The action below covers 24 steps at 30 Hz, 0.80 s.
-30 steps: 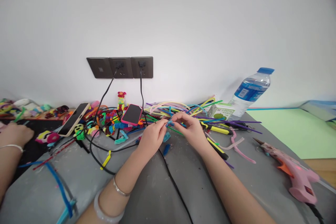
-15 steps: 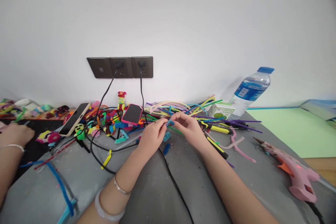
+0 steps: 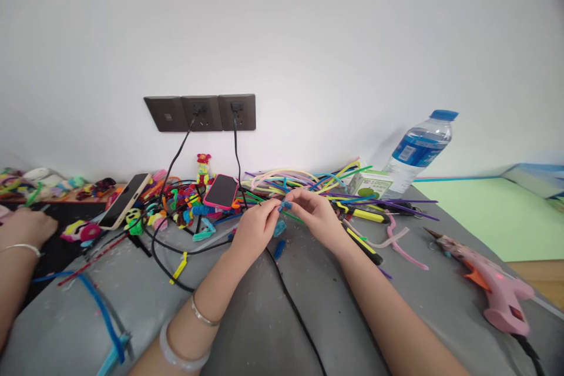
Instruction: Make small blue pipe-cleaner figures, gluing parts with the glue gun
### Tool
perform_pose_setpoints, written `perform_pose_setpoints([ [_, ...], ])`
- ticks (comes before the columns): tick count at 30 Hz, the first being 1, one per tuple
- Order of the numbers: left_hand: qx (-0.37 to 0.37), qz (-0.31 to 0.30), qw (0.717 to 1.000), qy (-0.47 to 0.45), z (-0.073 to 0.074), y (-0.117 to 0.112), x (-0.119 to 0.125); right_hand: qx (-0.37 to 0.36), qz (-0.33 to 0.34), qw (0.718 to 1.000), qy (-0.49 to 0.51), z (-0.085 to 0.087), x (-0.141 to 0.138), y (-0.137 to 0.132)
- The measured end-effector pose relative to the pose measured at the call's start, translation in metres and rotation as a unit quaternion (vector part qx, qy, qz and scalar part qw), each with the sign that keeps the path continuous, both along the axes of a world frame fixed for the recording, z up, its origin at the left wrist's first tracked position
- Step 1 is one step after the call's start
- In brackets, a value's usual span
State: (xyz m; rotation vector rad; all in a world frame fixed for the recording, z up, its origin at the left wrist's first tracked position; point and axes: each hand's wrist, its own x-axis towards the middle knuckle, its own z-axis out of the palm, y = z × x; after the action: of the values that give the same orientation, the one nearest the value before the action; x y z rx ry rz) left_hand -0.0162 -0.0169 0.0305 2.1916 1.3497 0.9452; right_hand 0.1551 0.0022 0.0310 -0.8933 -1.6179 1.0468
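Note:
My left hand (image 3: 255, 228) and my right hand (image 3: 315, 214) meet over the grey table (image 3: 273, 317), fingertips pinched together on a small blue pipe-cleaner piece (image 3: 285, 207). Just below the hands lie two more blue pieces, a light blue one (image 3: 279, 228) and a darker one (image 3: 279, 248). A heap of coloured pipe cleaners (image 3: 304, 182) lies just behind the hands.
A pink glue gun (image 3: 489, 282) lies at the right, a water bottle (image 3: 416, 150) and a small green box (image 3: 368, 184) behind. Two phones (image 3: 221, 191) (image 3: 123, 200) charge from wall sockets (image 3: 200, 113); a black cable (image 3: 291, 305) crosses the table. Another person's hand (image 3: 24, 226) rests at the left.
The hands stay pinched on the blue piece with only slight finger shifts. The view has drifted a little.

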Motion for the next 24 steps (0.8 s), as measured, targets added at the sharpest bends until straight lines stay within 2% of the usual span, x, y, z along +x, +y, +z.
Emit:
perform_pose_setpoints([
  [11, 0.001, -0.002, 1.000, 0.004, -0.0010, 0.0001, 0.0005, -0.009, 0.020, 1.000, -0.010, 0.0014, 0.0020, -0.0005],
  [18, -0.002, 0.015, 1.000, 0.013, 0.0006, -0.0001, 0.0003, -0.035, 0.007, 0.999, 0.033, -0.0038, 0.0022, 0.0031],
  [24, -0.004, 0.011, 1.000, 0.018, 0.0017, -0.0008, 0.0007, -0.034, 0.006, 0.999, 0.006, -0.0024, 0.0031, 0.0029],
])
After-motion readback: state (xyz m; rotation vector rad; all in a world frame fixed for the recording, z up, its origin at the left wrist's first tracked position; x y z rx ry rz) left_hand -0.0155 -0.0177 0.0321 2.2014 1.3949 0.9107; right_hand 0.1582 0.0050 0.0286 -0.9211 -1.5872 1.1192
